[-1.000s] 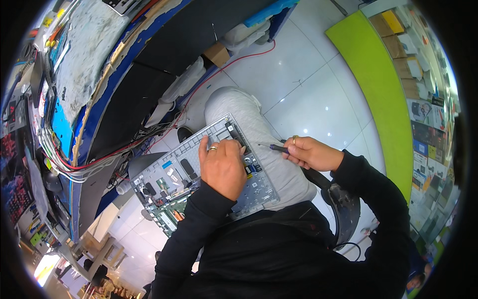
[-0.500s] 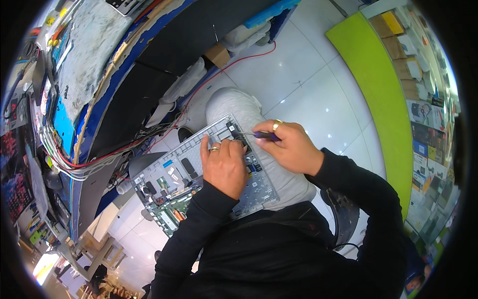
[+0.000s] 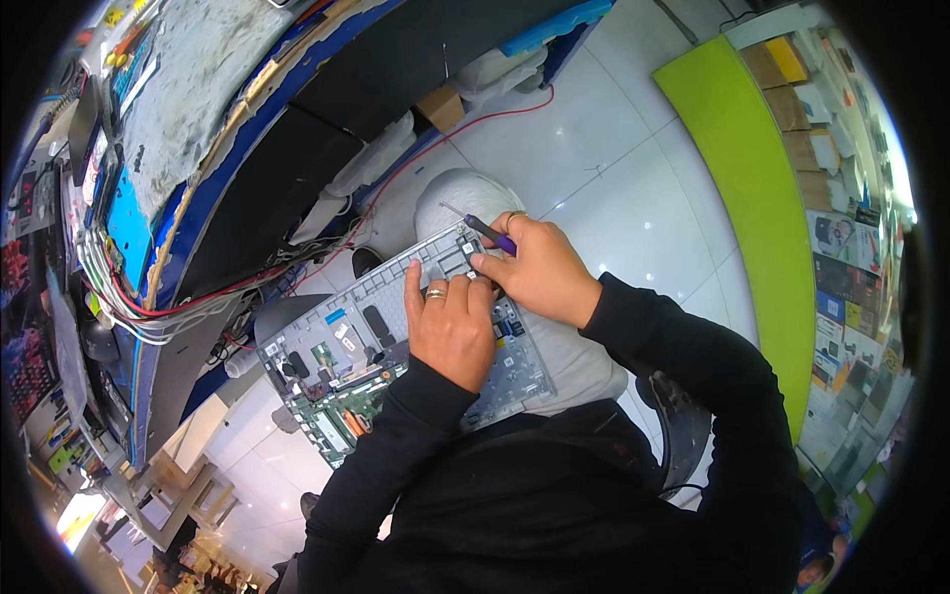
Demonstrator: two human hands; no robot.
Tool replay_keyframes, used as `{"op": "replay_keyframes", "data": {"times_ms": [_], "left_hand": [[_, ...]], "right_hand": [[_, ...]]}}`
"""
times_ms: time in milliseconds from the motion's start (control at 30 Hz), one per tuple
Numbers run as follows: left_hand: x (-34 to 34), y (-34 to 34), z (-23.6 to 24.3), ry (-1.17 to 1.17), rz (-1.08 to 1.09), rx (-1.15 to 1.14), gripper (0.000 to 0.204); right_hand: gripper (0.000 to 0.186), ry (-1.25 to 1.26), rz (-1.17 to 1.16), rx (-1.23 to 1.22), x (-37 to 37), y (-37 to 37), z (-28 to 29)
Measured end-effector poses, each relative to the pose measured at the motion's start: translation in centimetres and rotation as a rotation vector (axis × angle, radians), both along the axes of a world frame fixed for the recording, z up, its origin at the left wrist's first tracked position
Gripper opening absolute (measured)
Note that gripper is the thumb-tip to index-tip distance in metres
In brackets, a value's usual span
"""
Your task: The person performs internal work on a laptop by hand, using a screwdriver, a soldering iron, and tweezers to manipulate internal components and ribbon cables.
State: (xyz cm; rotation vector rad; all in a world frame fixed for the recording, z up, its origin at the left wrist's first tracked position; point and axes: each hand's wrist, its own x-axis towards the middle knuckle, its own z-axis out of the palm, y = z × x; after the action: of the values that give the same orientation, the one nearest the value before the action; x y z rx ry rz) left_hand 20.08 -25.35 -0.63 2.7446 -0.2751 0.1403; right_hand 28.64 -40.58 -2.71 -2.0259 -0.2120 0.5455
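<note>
Head view: across the lap [image 3: 574, 366], a slanted gray laptop chassis [image 3: 397, 309], opened up, with bared green circuit board [image 3: 364, 403], black oblong pad [image 3: 376, 324], blue strip [image 3: 336, 317] and pale label [image 3: 345, 339]. Left hand [image 3: 450, 322] laid over it, index stretched, other fingers bent; cannot tell if pinching anything. Right hand [image 3: 542, 267] at its far corner, closed around a purple-and-black screwdriver [image 3: 493, 236], thin metal shaft [image 3: 452, 210] pointing forward and leftward.

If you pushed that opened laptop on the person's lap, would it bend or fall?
The opened laptop would probably stay stiff: it looks flat and straight-edged. It might tip, because one end sticks out past the grey trouser leg. Its bare green circuit board looks fragile, so poking there could break something.
</note>
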Motion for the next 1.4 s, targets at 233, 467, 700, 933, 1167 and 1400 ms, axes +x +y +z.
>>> {"op": "replay_keyframes", "data": {"times_ms": [233,467,700,933,1167,1400], "left_hand": [[0.2,1.4,-0.5,0.022,-0.029,-0.121,0.009],[0.1,1.9,-0.3,0.031,-0.044,-0.14,0.022],[0.6,2.5,0.3,0.061,-0.052,-0.099,0.039],[0.6,2.6,-0.5,0.072,0.0,-0.196,0.043],[0.9,2.5,-0.5,0.112,0.071,-0.3,0.042],[1.0,1.9,-0.5,0.051,0.064,-0.198,0.036]], "right_hand": [[0.03,0.106,0.064,0.057,0.9,-0.7,0.1],[0.032,0.261,0.09,0.123,0.9,-1.5,0.4],[0.032,0.361,0.115,0.158,1.3,-2.1,0.4],[0.028,0.385,0.092,0.182,0.5,-2.6,0.2],[0.026,0.34,0.09,0.119,0.9,-2.1,0.3],[0.024,0.113,0.045,0.034,-0.8,-1.2,0.0]]}}
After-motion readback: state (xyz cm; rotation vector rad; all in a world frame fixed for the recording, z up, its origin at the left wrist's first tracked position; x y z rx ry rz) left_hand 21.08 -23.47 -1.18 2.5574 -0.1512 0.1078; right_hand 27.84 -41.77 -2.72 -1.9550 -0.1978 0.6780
